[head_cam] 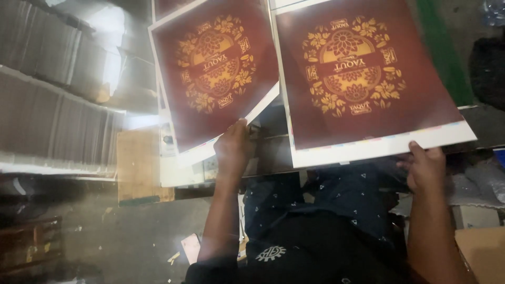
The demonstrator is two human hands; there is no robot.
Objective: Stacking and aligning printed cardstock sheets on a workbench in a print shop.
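Gripping maroon printed sheets (368, 79), both hands (234, 150), paper stacks (52, 121), dusty concrete floor (137, 236)

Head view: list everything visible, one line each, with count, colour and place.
printed sheet, left: 1, maroon with gold floral emblem, white border, upper centre, left hand holds its lower edge
printed sheet, right: 1, same design, upper right, right hand holds its lower edge
paper stacks: several, grey-white, left
cardboard piece: 1, brown, left of centre
floor: grey, littered, lower left
left hand: 1, centre
right hand: 1, right
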